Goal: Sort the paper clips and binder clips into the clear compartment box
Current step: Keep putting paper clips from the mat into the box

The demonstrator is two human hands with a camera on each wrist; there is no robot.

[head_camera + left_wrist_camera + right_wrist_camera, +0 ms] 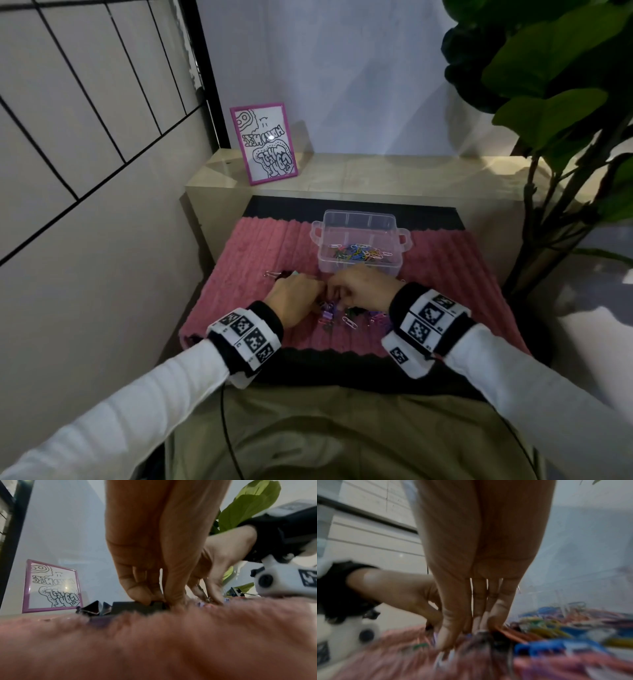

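The clear compartment box point(359, 224) stands at the back of the pink fuzzy mat point(260, 246), with coloured paper clips point(359, 253) in its front compartment. A pile of loose clips point(346, 317) lies on the mat in front of the box. Both hands meet over this pile. My left hand point(154, 600) curls down and pinches the top of a black binder clip point(130, 606) lying on the mat. My right hand point(467, 632) points down with its fingertips bunched on a dark clip with a silver handle point(482, 631). Blur hides whether they grip it.
A pink-framed drawing point(263, 144) leans on the beige ledge point(376, 174) behind the mat. A large leafy plant point(548, 102) stands at the right, a tiled wall at the left. A few more binder clips point(274, 274) lie left of the box.
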